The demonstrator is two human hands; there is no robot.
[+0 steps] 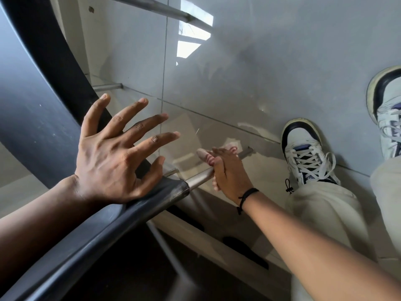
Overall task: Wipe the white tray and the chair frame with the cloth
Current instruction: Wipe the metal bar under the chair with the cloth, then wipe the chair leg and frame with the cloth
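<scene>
The cloth (207, 157), pale with pinkish stripes, is bunched around the metal bar (199, 177) of the chair frame, low over the glossy grey floor (260, 72). The right hand (227, 172) is curled round that bar with the cloth pinned under its fingers; only a wad of fabric pokes out past the fingertips on the far side. A black cord bracelet (246, 197) circles the wrist just behind the hand.

The bar runs from a dark, curved seat edge (138, 210) outward to a bare end (247, 151) that shows beyond the hand. The left hand (115, 157) lies on that dark edge, just to the near-left of the bar, heel of the palm touching the rim, fingers spread wide and lifted, holding nothing. A broad black curved part (43, 61) of the chair sweeps up behind the left hand.

Right of the bar, a white and navy sneaker (306, 153) stands on the floor, with a cream trouser leg (325, 209) above it. A second sneaker (388, 109) sits farther right at the edge of view. Another metal tube (152, 7) crosses the top, well apart from the bar. The white tray cannot be made out for certain.
</scene>
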